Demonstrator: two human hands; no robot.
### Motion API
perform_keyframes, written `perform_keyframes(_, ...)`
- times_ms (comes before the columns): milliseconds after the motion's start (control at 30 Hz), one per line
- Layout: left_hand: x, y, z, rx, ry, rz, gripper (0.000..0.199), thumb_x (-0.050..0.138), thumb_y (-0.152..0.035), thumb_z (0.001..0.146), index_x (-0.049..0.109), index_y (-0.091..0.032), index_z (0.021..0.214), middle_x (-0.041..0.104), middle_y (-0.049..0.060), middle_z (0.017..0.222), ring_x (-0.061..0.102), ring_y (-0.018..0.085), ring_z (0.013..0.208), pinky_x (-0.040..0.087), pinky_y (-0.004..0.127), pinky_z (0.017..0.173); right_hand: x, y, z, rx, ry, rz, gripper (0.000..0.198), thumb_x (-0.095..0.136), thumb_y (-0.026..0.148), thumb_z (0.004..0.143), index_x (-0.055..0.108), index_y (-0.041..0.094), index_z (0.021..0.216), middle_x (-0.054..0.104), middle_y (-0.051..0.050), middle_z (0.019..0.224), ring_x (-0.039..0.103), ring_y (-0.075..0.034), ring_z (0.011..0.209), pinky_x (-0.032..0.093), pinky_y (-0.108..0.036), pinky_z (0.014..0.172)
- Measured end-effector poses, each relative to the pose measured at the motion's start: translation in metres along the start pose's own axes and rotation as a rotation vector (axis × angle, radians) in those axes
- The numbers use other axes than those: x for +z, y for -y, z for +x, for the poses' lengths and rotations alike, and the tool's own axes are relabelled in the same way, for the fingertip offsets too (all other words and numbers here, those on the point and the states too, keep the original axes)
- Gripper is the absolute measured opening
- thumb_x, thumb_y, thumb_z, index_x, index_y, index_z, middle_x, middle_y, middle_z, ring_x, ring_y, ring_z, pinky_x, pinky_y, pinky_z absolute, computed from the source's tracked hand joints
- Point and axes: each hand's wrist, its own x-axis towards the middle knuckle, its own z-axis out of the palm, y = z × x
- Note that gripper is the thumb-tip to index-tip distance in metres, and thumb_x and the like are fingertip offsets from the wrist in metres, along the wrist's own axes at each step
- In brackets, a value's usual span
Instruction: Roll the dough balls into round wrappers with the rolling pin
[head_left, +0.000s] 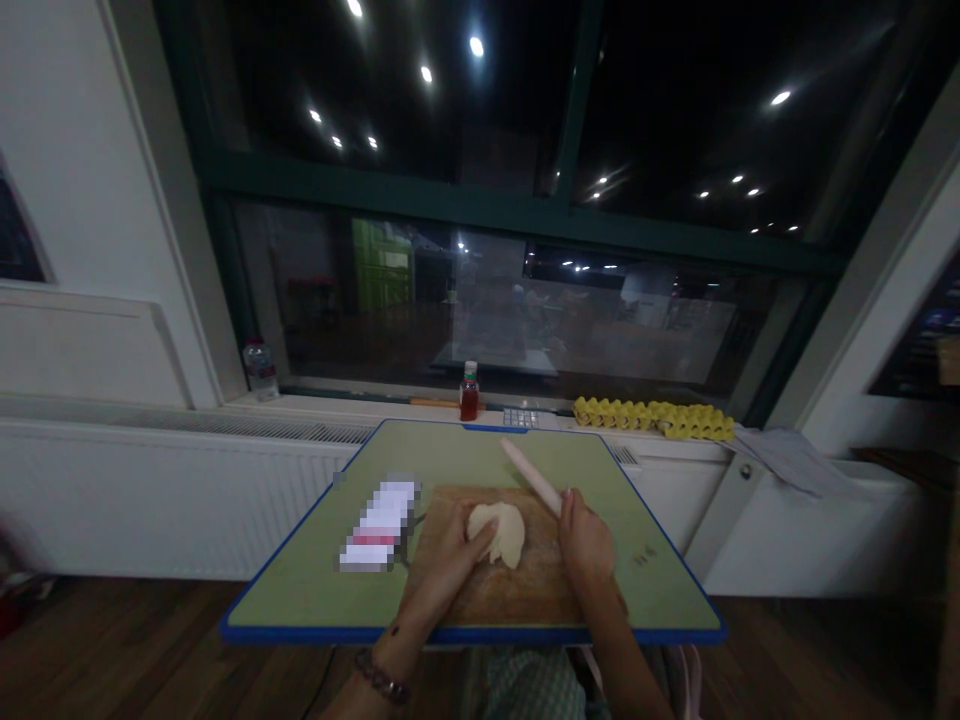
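A flat, uneven piece of pale dough (504, 532) is over the wooden cutting board (517, 603). My left hand (454, 545) grips its left side, the thumb lying across the top and the other fingers partly hidden. Whether the dough is lifted off the board I cannot tell. In my right hand (585, 545) is a light rolling pin (534, 475), held by its near end at the board's right side. The pin slants away to the upper left, its far tip beyond the board and apart from the dough.
The board lies on a small green table (660, 590) with a blue rim. A blurred-out white and pink item (379, 525) is left of the board. Along the windowsill stand a red sauce bottle (469, 395), yellow egg trays (652, 418) and a clear bottle (260, 370).
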Motion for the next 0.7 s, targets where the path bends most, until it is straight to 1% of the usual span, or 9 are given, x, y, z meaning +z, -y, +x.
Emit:
perform_keyframes(100,0.000,0.014,0.004,0.006,0.078,0.038,0.043,0.063,-0.046,0.078,0.056,-0.018,0.110,0.067,0.005,0.106,0.062,0.023,0.100,0.050,0.035,0.089,0.001,-0.001,0.000,-0.032,0.005,-0.006,0.036,0.028,0.028,0.102,0.060,0.012,0.105,0.067,-0.011,0.074,0.067,-0.016,0.060,0.042,-0.023,0.048)
perform_keyframes(167,-0.001,0.017,0.007,0.018,0.100,0.093,0.041,0.063,-0.044,0.076,0.058,-0.018,0.108,0.068,0.006,0.106,0.062,0.023,0.099,0.050,0.035,0.087,0.002,-0.002,0.000,-0.040,0.021,-0.001,0.035,0.031,0.031,0.101,0.060,0.012,0.107,0.068,-0.012,0.077,0.067,-0.016,0.061,0.043,-0.023,0.051)
perform_keyframes(233,-0.003,0.013,0.009,0.047,0.097,0.210,0.034,0.061,-0.040,0.077,0.058,-0.019,0.104,0.068,0.005,0.102,0.063,0.022,0.095,0.050,0.035,0.085,0.003,-0.002,0.000,-0.024,0.036,0.000,0.034,0.032,0.031,0.101,0.061,0.013,0.108,0.068,-0.011,0.076,0.067,-0.016,0.061,0.044,-0.023,0.052)
perform_keyframes(300,-0.007,0.007,0.008,0.066,0.099,0.359,0.025,0.057,-0.035,0.080,0.058,-0.020,0.101,0.068,0.003,0.096,0.063,0.022,0.091,0.049,0.034,0.083,0.004,-0.002,0.000,-0.018,0.039,-0.013,0.033,0.032,0.027,0.101,0.060,0.013,0.110,0.068,-0.011,0.075,0.067,-0.016,0.062,0.044,-0.023,0.052)
perform_keyframes(367,-0.010,0.000,0.005,0.074,0.111,0.473,0.022,0.053,-0.031,0.082,0.057,-0.022,0.102,0.069,0.002,0.094,0.064,0.022,0.091,0.048,0.034,0.082,0.004,-0.002,0.000,-0.027,0.045,-0.044,0.033,0.030,0.022,0.101,0.060,0.013,0.111,0.068,-0.010,0.074,0.067,-0.017,0.062,0.044,-0.023,0.052)
perform_keyframes(467,-0.011,-0.003,0.001,0.114,0.131,0.555,0.027,0.048,-0.029,0.086,0.057,-0.022,0.111,0.069,0.005,0.105,0.064,0.023,0.099,0.047,0.034,0.085,0.005,-0.001,0.000,-0.061,0.074,-0.083,0.033,0.029,0.018,0.100,0.060,0.014,0.112,0.068,-0.009,0.074,0.067,-0.017,0.063,0.045,-0.023,0.052)
perform_keyframes(567,-0.008,-0.003,-0.001,0.151,0.118,0.614,0.035,0.046,-0.029,0.088,0.054,-0.021,0.122,0.066,0.008,0.119,0.060,0.024,0.111,0.045,0.036,0.093,0.005,-0.001,-0.001,-0.095,0.075,-0.119,0.031,0.031,0.017,0.100,0.058,0.013,0.116,0.068,-0.008,0.075,0.067,-0.016,0.063,0.044,-0.023,0.052)
perform_keyframes(700,-0.007,-0.004,-0.003,0.156,0.124,0.606,0.040,0.046,-0.030,0.089,0.051,-0.022,0.128,0.065,0.008,0.123,0.059,0.023,0.115,0.044,0.037,0.096,0.006,0.000,-0.002,-0.131,0.053,-0.136,0.030,0.032,0.018,0.099,0.056,0.014,0.118,0.067,-0.008,0.077,0.066,-0.015,0.063,0.043,-0.022,0.052)
